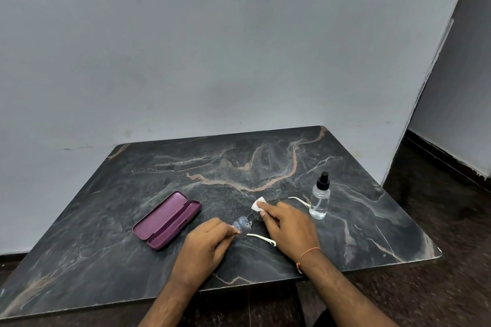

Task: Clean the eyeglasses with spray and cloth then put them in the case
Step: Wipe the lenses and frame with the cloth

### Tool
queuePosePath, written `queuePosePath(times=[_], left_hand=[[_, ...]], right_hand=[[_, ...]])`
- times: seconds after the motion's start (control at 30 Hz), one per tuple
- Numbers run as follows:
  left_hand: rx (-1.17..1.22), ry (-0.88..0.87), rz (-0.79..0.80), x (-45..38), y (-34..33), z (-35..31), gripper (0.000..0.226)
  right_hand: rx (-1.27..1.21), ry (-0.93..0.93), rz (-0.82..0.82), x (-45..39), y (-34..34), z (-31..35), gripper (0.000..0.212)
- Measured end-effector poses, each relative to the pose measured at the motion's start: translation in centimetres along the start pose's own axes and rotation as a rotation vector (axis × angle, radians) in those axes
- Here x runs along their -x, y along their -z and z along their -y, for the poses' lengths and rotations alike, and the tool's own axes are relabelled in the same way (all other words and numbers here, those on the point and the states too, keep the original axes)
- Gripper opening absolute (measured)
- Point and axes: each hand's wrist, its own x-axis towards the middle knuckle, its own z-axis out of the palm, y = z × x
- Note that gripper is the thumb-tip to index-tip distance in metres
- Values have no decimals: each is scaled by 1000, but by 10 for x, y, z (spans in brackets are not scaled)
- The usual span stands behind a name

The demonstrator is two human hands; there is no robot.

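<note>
Near the worktop's (265, 162) front edge: eyeglasses (243, 223), light, thin-framed, fragile, lens beaded with spray. Left hand (207, 244) pinching the lens rim; right hand (288, 225) pressing cloth (258, 205) on the other lens. Best held by the rim. Case (167, 219) open alongside.

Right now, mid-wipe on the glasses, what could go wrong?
1. The left hand only pinches the eyeglasses at one lens edge, so pressure from the cloth in the right hand could twist the thin frame.
2. The spray bottle stands upright close beside the right hand; a wide wiping stroke might knock it over.
</note>
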Motion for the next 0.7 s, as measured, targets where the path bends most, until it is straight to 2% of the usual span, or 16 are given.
queuePosePath(times=[0.13,0.33,0.57,0.7], left_hand=[[1,-2,0,0,-1,1,16],[-10,2,-5,0,-1,1,20],[0,15,-14,0,0,0,19],[-4,8,-6,1,0,-1,18]], right_hand=[[-22,27,1,2,1,0,34],[49,-43,-52,-3,-3,-2,33],[-7,53,25,5,2,-1,34],[11,-3,-12,2,1,1,29]])
